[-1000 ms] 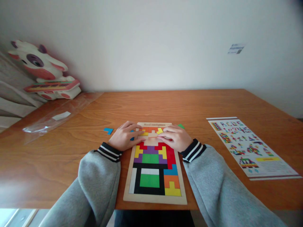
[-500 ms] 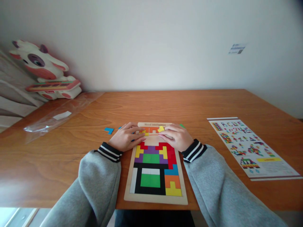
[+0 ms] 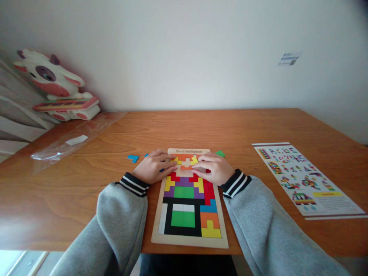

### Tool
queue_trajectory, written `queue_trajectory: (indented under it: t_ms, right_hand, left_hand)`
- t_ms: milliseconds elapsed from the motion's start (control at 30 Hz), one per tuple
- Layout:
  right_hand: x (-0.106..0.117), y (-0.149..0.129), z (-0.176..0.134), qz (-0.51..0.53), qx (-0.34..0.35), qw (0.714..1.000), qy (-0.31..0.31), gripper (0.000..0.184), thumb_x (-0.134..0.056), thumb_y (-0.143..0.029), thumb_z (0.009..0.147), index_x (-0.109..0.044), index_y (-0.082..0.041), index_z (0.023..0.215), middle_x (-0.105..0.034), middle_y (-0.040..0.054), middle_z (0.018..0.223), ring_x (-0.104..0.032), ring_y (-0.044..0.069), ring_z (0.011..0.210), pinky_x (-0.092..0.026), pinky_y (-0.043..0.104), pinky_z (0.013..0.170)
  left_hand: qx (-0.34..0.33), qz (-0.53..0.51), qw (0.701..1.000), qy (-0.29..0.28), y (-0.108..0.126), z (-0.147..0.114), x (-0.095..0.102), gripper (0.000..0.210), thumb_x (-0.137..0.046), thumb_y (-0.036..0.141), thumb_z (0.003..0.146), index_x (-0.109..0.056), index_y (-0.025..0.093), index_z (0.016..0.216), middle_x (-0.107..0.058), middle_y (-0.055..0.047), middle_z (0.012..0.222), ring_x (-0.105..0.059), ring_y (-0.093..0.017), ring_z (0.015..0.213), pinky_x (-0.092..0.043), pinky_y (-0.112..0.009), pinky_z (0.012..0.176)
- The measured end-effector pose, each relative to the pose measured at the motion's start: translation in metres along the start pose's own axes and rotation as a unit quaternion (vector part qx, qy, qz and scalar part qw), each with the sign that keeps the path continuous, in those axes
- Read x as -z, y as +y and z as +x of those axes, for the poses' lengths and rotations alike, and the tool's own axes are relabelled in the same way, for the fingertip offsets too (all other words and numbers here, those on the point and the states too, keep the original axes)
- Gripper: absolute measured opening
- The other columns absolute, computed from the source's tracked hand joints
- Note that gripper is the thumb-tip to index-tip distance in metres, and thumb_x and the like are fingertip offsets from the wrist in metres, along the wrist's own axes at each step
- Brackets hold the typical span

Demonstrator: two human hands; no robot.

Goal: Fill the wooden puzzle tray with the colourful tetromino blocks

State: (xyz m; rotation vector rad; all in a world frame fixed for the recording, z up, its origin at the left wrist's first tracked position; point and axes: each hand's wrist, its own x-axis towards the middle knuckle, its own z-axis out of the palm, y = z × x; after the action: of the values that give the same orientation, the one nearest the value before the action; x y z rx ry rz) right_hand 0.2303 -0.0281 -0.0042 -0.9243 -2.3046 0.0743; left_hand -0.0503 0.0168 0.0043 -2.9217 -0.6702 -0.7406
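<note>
A wooden puzzle board lies in front of me, its lower part filled with coloured block pieces. My left hand rests over its upper left edge, fingers stretched out and thumb apart, the tips at a yellow piece. On the upper right, my right hand has its fingertips closed on another yellow puzzle piece. An orange piece sits between the two hands, below a bare wood-coloured gap. Parts of the upper rows are hidden under both hands.
Loose blue and green pieces lie beyond the hands. A printed pattern sheet is on the right. To the left are a clear plastic bag and a cow-shaped toy keyboard against the wall.
My right hand has shifted the yellow piece slightly down and left, lower against the board. The orange piece between the hands shows more fully. My left hand has barely moved.
</note>
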Motion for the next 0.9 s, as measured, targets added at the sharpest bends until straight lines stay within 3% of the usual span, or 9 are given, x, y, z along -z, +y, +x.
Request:
queue_trajectory:
  t_ms: [100,267,633,900]
  right_hand:
    - [-0.001,-0.001,0.000,-0.003,-0.022,1.000,-0.021,0.029,-0.064,-0.046,0.092,-0.074,-0.022,0.104,-0.073,0.0065,0.095,-0.068,0.021,0.090,-0.054,0.038,0.084]
    - [-0.005,-0.006,0.005,-0.002,-0.040,0.998,-0.043,0.035,-0.053,-0.041,0.098,-0.066,-0.020,0.123,-0.070,0.0114,0.115,-0.067,0.023,0.104,-0.055,0.041,0.091]
    - [-0.008,-0.005,0.002,-0.014,-0.037,0.999,-0.024,0.036,-0.059,-0.043,0.095,-0.068,-0.019,0.120,-0.071,0.0112,0.111,-0.066,0.024,0.105,-0.052,0.045,0.096]
    - [-0.010,-0.006,0.002,0.026,-0.011,0.999,-0.024,0.030,-0.065,-0.043,0.092,-0.073,-0.019,0.107,-0.072,0.0070,0.096,-0.068,0.019,0.092,-0.053,0.036,0.089]
  left_hand:
    - [0.003,-0.007,1.000,-0.003,0.000,0.000,0.000,0.023,-0.059,0.033,0.096,-0.076,0.026,0.109,-0.074,-0.006,0.114,-0.063,-0.023,0.101,-0.057,-0.040,0.087]
    - [0.006,-0.019,1.000,0.006,0.001,0.001,0.000,0.022,-0.059,0.033,0.096,-0.076,0.026,0.107,-0.074,-0.007,0.113,-0.064,-0.022,0.100,-0.058,-0.039,0.086]
    - [-0.037,-0.032,0.998,0.026,0.006,0.006,0.005,0.016,-0.063,0.028,0.093,-0.078,0.023,0.095,-0.077,-0.007,0.105,-0.065,-0.021,0.095,-0.058,-0.036,0.081]
    - [-0.021,-0.056,0.998,0.034,0.010,0.006,0.006,0.016,-0.065,0.028,0.093,-0.076,0.020,0.100,-0.078,-0.002,0.088,-0.066,-0.018,0.082,-0.057,-0.031,0.076]
